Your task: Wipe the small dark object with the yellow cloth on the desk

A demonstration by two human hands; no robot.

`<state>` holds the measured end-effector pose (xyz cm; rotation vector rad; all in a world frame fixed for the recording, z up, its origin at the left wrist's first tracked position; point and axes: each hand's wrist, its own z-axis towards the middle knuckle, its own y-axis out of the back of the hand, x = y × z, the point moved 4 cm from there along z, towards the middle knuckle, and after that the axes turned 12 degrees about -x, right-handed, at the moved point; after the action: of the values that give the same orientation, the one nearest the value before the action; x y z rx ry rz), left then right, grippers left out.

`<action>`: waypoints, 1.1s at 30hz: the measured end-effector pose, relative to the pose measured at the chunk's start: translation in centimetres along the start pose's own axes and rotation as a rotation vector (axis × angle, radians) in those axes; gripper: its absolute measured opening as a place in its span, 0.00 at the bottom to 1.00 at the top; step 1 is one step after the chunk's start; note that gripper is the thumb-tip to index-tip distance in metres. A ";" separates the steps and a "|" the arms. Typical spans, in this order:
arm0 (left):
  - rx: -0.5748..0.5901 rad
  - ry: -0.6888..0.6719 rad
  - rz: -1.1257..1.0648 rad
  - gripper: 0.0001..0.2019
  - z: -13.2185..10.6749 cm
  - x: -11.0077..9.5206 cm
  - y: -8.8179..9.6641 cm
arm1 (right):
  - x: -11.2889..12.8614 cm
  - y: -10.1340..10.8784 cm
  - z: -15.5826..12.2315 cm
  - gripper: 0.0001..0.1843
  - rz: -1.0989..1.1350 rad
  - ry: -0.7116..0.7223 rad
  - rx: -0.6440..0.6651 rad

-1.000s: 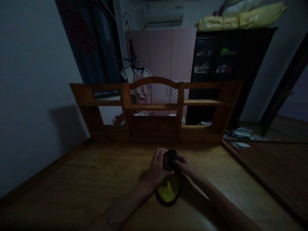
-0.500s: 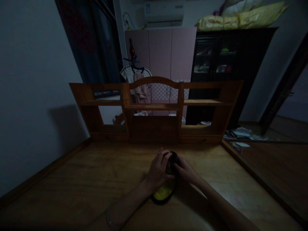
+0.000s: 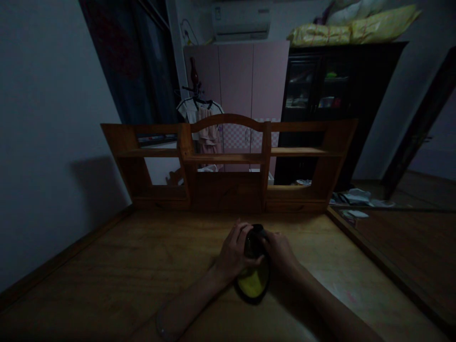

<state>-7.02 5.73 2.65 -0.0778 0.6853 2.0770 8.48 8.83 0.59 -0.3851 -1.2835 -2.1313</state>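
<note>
Black and yellow, a shoe-like thing (image 3: 253,285) is at six o'clock, over the wooden table (image 3: 160,256). The left hand (image 3: 232,249) curls half-open fingers round it from ten o'clock; the right hand (image 3: 280,249) pinches it from two, maybe to keep it still.

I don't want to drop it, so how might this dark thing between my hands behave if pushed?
The dark thing could roll or tip if pushed, judging by its rounded outline. It seems small and perhaps light, since your left hand and right hand cover much of it. It's too dim to judge stiffness.
</note>
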 end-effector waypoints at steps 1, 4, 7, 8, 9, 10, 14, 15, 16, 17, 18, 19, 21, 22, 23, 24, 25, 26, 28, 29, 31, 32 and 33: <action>-0.006 0.010 -0.004 0.37 0.0 0.0 0.0 | 0.0 0.0 0.0 0.14 -0.015 0.000 -0.003; -0.035 0.037 -0.017 0.37 0.2 0.0 0.2 | 0.1 -0.1 -0.2 0.16 0.010 0.016 -0.005; -0.060 0.061 -0.031 0.37 0.3 0.0 0.4 | 0.3 -0.1 -0.4 0.17 0.094 0.023 -0.019; -0.066 0.069 -0.033 0.37 0.3 0.0 0.4 | 0.4 0.0 -0.4 0.17 0.131 0.014 -0.034; -0.072 0.074 -0.032 0.37 0.3 0.0 0.5 | 0.4 0.1 -0.4 0.17 0.178 -0.001 -0.048; -0.077 0.082 -0.030 0.37 0.4 0.1 0.5 | 0.5 0.3 -0.3 0.18 0.233 -0.023 -0.059; -0.097 0.121 -0.027 0.36 0.4 0.3 0.7 | 0.8 0.7 0.0 0.22 0.491 -0.140 -0.040; -0.102 0.125 -0.028 0.36 0.4 0.4 0.7 | 0.8 0.7 0.1 0.23 0.559 -0.176 -0.025; -0.109 0.125 -0.029 0.36 0.5 0.4 0.7 | 0.8 0.6 0.2 0.23 0.626 -0.215 -0.006; -0.116 0.122 -0.028 0.36 0.5 0.5 0.8 | 0.8 0.6 0.3 0.23 0.689 -0.258 0.012; -0.121 0.121 -0.025 0.36 0.6 0.6 0.8 | 0.8 0.5 0.3 0.23 0.743 -0.303 0.030; -0.124 0.120 -0.022 0.36 0.6 0.7 0.8 | 0.7 0.4 0.3 0.23 0.786 -0.341 0.052; -0.122 0.121 -0.014 0.36 0.6 0.9 0.8 | 0.8 0.3 0.3 0.23 0.838 -0.400 0.099; -0.111 0.112 -0.010 0.36 0.6 0.9 0.8 | 0.8 0.2 0.2 0.23 0.856 -0.419 0.122; -0.095 0.094 -0.008 0.37 0.5 0.9 0.8 | 0.9 0.2 0.1 0.23 0.867 -0.429 0.139; -0.074 0.067 -0.006 0.37 0.4 0.8 0.7 | 1.1 0.2 0.0 0.23 0.870 -0.432 0.146; -0.052 0.035 -0.006 0.38 0.4 0.7 0.6 | 1.2 0.2 0.0 0.23 0.868 -0.431 0.138; -0.034 0.003 -0.006 0.38 0.3 0.5 0.6 | 1.2 0.2 -0.1 0.23 0.862 -0.428 0.120; -0.018 -0.036 -0.008 0.38 0.2 0.2 0.6 | 1.4 0.2 -0.1 0.23 0.842 -0.414 0.079; -0.018 -0.039 -0.008 0.39 0.3 0.1 0.6 | 1.4 0.2 0.0 0.23 0.832 -0.408 0.063; -0.034 -0.027 -0.010 0.39 0.3 0.0 0.7 | 1.3 0.0 0.1 0.23 0.813 -0.397 0.050; -0.043 -0.016 -0.012 0.39 0.4 0.0 0.7 | 1.3 -0.1 0.1 0.23 0.804 -0.393 0.051; -0.051 -0.003 -0.015 0.39 0.4 0.0 0.7 | 1.2 -0.2 0.2 0.24 0.797 -0.392 0.056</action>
<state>-7.50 5.65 3.34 -0.1084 0.6286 2.0805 7.41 8.63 1.15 -1.1197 -1.1167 -1.3742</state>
